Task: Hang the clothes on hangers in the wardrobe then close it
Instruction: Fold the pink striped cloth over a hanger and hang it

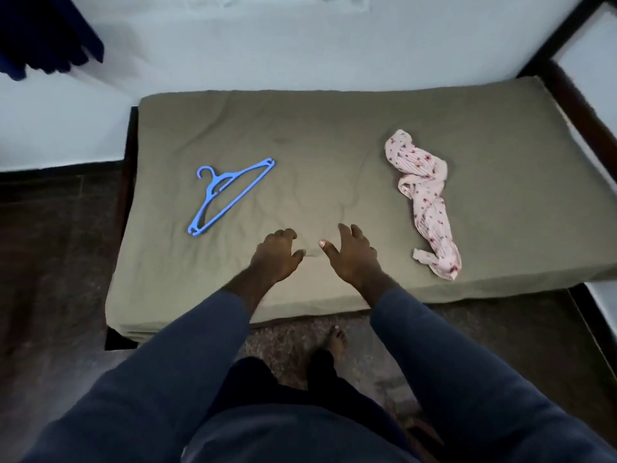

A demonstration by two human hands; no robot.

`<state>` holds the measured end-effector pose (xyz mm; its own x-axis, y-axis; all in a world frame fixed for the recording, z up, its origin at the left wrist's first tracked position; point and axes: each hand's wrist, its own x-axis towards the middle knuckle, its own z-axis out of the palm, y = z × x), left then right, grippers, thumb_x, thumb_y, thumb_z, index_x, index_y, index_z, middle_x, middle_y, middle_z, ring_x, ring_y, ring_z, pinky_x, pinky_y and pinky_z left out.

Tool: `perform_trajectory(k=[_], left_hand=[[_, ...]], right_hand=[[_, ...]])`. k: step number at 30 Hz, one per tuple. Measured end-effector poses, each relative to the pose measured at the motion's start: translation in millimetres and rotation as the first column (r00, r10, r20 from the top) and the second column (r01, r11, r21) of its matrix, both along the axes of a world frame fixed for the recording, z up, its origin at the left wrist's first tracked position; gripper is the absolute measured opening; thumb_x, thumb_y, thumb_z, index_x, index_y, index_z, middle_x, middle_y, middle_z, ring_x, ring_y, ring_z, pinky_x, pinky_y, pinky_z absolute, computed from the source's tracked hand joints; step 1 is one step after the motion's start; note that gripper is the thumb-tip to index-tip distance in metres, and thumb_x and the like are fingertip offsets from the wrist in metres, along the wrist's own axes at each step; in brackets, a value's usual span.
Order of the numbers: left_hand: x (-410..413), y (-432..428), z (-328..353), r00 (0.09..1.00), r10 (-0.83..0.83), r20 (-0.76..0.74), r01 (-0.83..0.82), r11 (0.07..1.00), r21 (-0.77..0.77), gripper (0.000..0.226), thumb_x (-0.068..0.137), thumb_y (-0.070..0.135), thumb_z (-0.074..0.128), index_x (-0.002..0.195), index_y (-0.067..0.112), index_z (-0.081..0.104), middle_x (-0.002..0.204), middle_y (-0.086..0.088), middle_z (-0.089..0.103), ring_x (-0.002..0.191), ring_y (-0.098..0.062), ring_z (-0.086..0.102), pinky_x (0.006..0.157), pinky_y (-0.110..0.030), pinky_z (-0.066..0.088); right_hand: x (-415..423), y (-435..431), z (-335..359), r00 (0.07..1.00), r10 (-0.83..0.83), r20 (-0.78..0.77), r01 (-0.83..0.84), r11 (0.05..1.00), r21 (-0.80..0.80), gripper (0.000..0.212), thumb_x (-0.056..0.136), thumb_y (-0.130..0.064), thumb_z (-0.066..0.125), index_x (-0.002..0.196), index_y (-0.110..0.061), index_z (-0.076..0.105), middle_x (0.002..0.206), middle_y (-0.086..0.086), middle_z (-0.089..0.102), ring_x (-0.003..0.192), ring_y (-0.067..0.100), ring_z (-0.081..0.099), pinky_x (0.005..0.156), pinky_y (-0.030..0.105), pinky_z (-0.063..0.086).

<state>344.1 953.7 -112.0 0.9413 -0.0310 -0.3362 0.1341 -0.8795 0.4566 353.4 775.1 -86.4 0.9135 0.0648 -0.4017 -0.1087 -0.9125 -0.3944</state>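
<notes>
A blue plastic hanger (227, 195) lies flat on the left part of an olive-green mattress (334, 135). A crumpled pink garment with small red flowers (425, 202) lies on the right part. My left hand (277, 255) and my right hand (350, 253) hover side by side over the mattress's near middle, between the hanger and the garment. Both hands have loosely spread fingers and hold nothing. Neither hand touches the hanger or the garment. No wardrobe is in view.
Dark blue cloth (46, 35) hangs at the top left corner. A dark wooden frame (567, 91) runs along the mattress's right side. A white wall (267, 45) stands behind the mattress. My bare foot (335, 339) stands on the dark speckled floor (50, 262).
</notes>
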Motion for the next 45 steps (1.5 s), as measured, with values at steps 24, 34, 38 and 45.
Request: perform_trajectory(k=[24, 34, 38, 45], left_hand=[[177, 181, -215, 0.915, 0.375, -0.151, -0.354, 0.924, 0.145, 0.035, 0.097, 0.017, 0.05, 0.13, 0.008, 0.05, 0.128, -0.014, 0.052, 0.119, -0.033, 0.049, 0.098, -0.043, 0.04], [203, 204, -291, 0.92, 0.376, -0.108, -0.329, 0.894, 0.303, 0.025, 0.094, 0.011, 0.048, 0.118, 0.007, 0.052, 0.114, -0.016, 0.056, 0.107, -0.037, 0.055, 0.085, -0.046, 0.045], [204, 169, -291, 0.911, 0.396, -0.112, -0.374, 0.91, 0.177, 0.018, 0.093, 0.013, 0.053, 0.108, 0.004, 0.055, 0.109, -0.019, 0.061, 0.102, -0.041, 0.059, 0.08, -0.045, 0.046], [210, 88, -277, 0.856, 0.475, -0.204, -0.455, 0.879, 0.14, 0.023, 0.094, 0.019, 0.05, 0.115, 0.008, 0.054, 0.118, -0.017, 0.06, 0.111, -0.04, 0.058, 0.086, -0.046, 0.048]], right_hand=[[214, 152, -196, 0.929, 0.189, -0.319, -0.147, 0.977, 0.152, 0.075, 0.097, -0.044, 0.056, 0.156, -0.015, 0.02, 0.156, 0.013, 0.034, 0.141, 0.03, 0.038, 0.111, 0.036, 0.031], [219, 163, -295, 0.919, 0.201, -0.338, -0.127, 0.965, 0.228, 0.075, 0.096, -0.042, 0.059, 0.155, -0.011, 0.024, 0.157, 0.01, 0.032, 0.144, 0.022, 0.033, 0.114, 0.026, 0.024], [216, 152, -300, 0.926, 0.195, -0.322, -0.094, 0.948, 0.304, 0.075, 0.096, -0.041, 0.06, 0.155, -0.009, 0.026, 0.158, 0.01, 0.032, 0.143, 0.022, 0.036, 0.117, 0.031, 0.028], [237, 87, -287, 0.943, 0.002, -0.333, 0.127, 0.923, 0.362, 0.068, 0.095, -0.039, 0.063, 0.152, -0.016, 0.034, 0.15, 0.008, 0.046, 0.135, 0.02, 0.048, 0.112, 0.035, 0.037]])
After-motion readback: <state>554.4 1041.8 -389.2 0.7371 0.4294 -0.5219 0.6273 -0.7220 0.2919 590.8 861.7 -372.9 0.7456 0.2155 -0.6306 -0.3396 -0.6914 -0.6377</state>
